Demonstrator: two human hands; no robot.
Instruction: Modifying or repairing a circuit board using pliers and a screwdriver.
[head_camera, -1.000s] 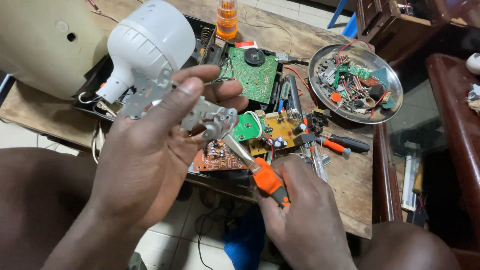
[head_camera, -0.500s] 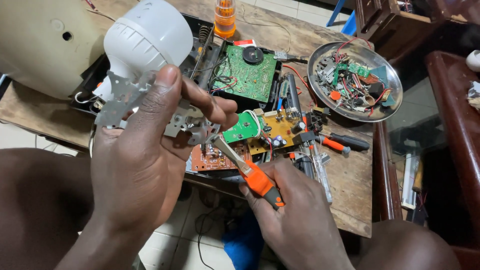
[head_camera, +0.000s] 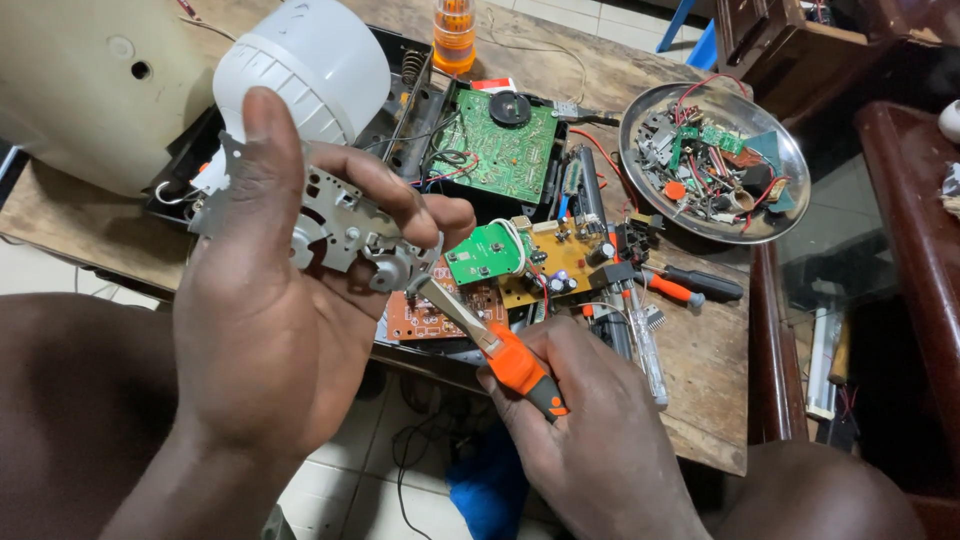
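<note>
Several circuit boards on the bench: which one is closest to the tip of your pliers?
The small green board, just right of the pliers tip. The large green board lies farther back; the yellow board farther right.

On your desk (head_camera: 700, 400), the bulb (head_camera: 305, 70) lies left of the circuit board (head_camera: 500, 150); the metal dish (head_camera: 790, 190) of parts sits right, screwdrivers (head_camera: 690, 285) before it.

Soft, even daylight fills the scene, bright without harsh shadows; the white lamp bulb (head_camera: 305, 75) near the table's (head_camera: 700, 350) back left corner is the brightest spot, almost washed out; the round metal tray (head_camera: 640, 165) at the back right edge carries a pale sheen; the space under the table's front edge is dim; the left hand (head_camera: 270, 330), closest to the camera, looks slightly soft; circuit boards appear crisp.
</note>
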